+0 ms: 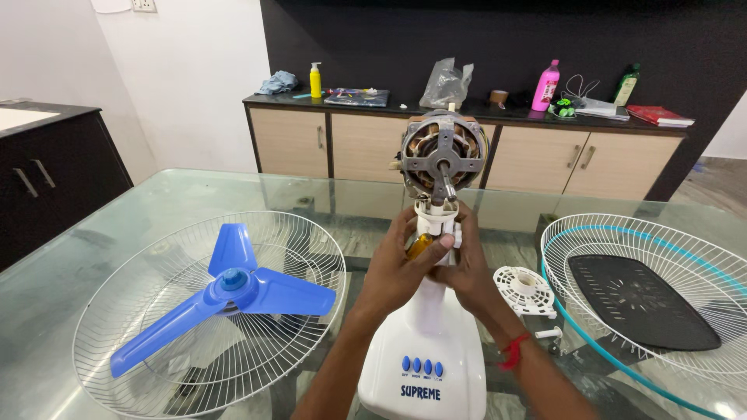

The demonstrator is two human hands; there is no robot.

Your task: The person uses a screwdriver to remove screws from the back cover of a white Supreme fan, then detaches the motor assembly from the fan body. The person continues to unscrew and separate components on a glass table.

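At the centre of the frame you are wrapping your left hand (401, 260) around the white plastic neck (436, 218) of the white table-fan stand (426, 342), its fingers (426, 250) closed over a small amber-handled tool (420, 244). Your right hand (467, 268) is gripping the same neck from the other side, fingers curled shut. Above both hands the bare grey metal motor with copper windings (442, 155) is sitting on the neck. The stand is resting on the glass worktop (93, 257), showing four blue buttons (422, 365) and a blue printed label low in the frame. At lower left a blue three-blade propeller (226, 292) is lying in a white wire guard (140, 350). Along the upper cabinet, a yellow pump bottle (315, 80) is standing left and a pink bottle (546, 85) right.
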